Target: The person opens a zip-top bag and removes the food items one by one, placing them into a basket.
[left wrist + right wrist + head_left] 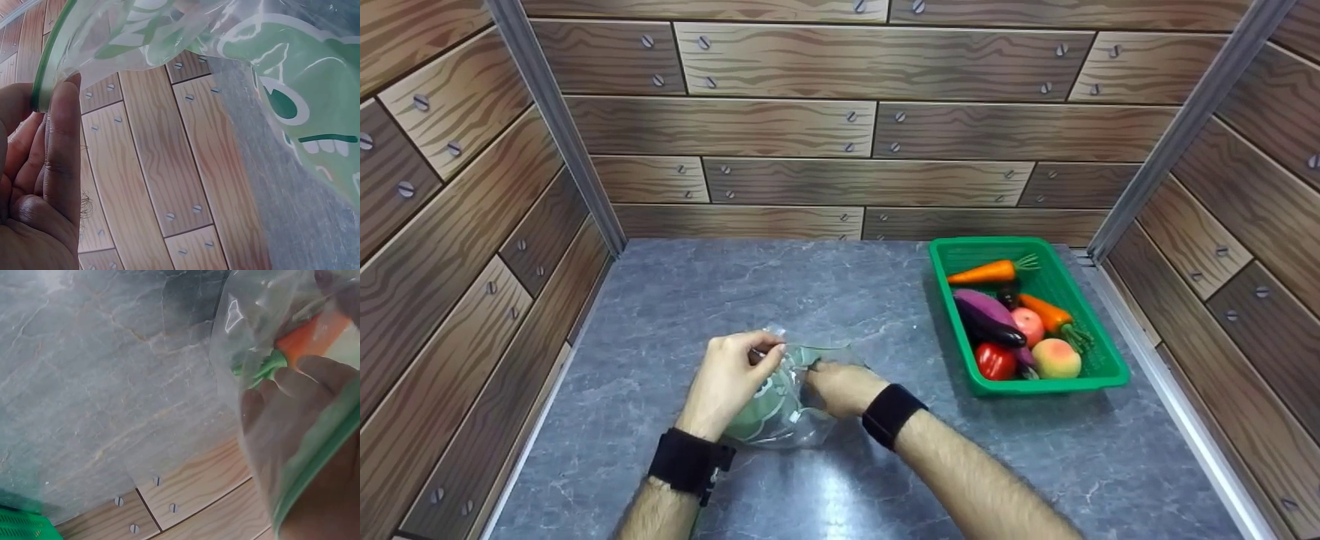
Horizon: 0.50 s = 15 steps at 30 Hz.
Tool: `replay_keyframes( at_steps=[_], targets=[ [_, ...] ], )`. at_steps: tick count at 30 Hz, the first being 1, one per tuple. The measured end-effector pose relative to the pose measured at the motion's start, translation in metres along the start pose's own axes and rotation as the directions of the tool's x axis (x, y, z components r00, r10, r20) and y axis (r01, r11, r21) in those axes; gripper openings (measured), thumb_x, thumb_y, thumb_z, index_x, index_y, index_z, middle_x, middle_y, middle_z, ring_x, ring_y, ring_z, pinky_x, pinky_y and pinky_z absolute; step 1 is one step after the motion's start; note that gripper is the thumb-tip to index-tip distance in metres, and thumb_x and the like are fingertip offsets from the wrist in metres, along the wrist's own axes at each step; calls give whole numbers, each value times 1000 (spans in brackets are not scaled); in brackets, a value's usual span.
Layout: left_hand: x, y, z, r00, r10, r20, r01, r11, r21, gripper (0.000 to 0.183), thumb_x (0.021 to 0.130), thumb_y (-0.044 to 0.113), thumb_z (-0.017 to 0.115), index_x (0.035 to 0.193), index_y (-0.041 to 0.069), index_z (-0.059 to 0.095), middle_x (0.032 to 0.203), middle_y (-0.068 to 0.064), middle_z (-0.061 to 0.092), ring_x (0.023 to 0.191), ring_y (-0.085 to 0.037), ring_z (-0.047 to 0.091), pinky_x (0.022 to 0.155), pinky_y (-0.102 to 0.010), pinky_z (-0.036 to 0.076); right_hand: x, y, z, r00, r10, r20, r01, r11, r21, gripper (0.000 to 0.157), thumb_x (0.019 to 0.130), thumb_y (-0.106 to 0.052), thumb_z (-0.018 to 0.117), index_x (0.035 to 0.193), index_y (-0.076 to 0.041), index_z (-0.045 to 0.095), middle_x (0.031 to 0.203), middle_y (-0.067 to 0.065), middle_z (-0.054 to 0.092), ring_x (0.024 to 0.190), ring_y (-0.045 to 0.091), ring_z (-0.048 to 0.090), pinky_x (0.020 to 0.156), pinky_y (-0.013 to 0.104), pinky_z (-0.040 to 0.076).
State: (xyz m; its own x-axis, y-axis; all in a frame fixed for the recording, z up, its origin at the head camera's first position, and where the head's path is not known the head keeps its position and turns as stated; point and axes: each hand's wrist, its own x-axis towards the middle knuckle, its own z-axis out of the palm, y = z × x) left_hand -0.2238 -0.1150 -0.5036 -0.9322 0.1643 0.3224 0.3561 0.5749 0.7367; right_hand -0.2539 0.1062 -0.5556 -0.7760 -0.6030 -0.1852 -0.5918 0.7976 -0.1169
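A clear zip bag [757,412] with a green cartoon print is held just above the grey tabletop, its mouth toward the right. My left hand [727,379] pinches the bag's green-edged rim [44,67] between thumb and fingers. Through the opening, my right hand [844,386] reaches inside the bag. In the right wrist view an orange carrot [312,340] with a green stem shows through the plastic, gripped by the right hand's curled fingers [289,385]. The head view hides this carrot behind the hand and print.
At the right stands a green basket [1050,387] holding two carrots [990,272], an eggplant [979,309], a peach [1056,358], a glossy red vegetable [996,361], a pinkish round fruit [1027,325] and a partly hidden dark item. Wood-patterned walls [877,127] enclose the table on three sides.
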Motion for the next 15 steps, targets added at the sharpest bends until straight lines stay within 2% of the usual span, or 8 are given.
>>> replay_keyframes(
  at_steps=[3, 8, 12, 15],
  targets=[
    [-1, -2, 3, 1000, -17, 9, 18, 1000, -8, 8, 107, 13, 85, 111, 11, 92, 101, -5, 91, 85, -14, 84, 76, -29, 70, 4, 1, 3, 997, 12, 76, -14, 1000, 26, 54, 111, -26, 79, 162, -15, 64, 159, 17, 73, 142, 37, 76, 120, 50, 65],
    [-3, -8, 8, 997, -67, 32, 69, 997, -36, 10, 108, 14, 85, 114, 11, 91, 99, -4, 91, 81, -10, 80, 72, -25, 67, 8, 4, 9, 981, 89, 169, -95, 995, 23, 71, 114, -45, 73, 176, -18, 52, 175, 20, 61, 163, 38, 59, 135, 55, 53],
    [-6, -14, 12, 995, -86, 55, 89, 994, -60, 12, 108, 13, 83, 117, 9, 91, 100, -5, 90, 79, -10, 79, 71, -24, 66, 9, 7, 12, 967, 134, 215, -147, 988, 49, 84, 107, -47, 84, 179, -18, 51, 188, 20, 44, 172, 37, 49, 142, 50, 44],
    [-8, -19, 16, 992, -97, 79, 102, 993, -61, 13, 109, 12, 83, 119, 8, 90, 103, -7, 91, 81, -11, 81, 72, -24, 67, 9, 9, 14, 963, 154, 220, -176, 981, 81, 82, 102, -38, 90, 174, -14, 58, 195, 17, 29, 175, 37, 46, 145, 46, 39]
  ],
)
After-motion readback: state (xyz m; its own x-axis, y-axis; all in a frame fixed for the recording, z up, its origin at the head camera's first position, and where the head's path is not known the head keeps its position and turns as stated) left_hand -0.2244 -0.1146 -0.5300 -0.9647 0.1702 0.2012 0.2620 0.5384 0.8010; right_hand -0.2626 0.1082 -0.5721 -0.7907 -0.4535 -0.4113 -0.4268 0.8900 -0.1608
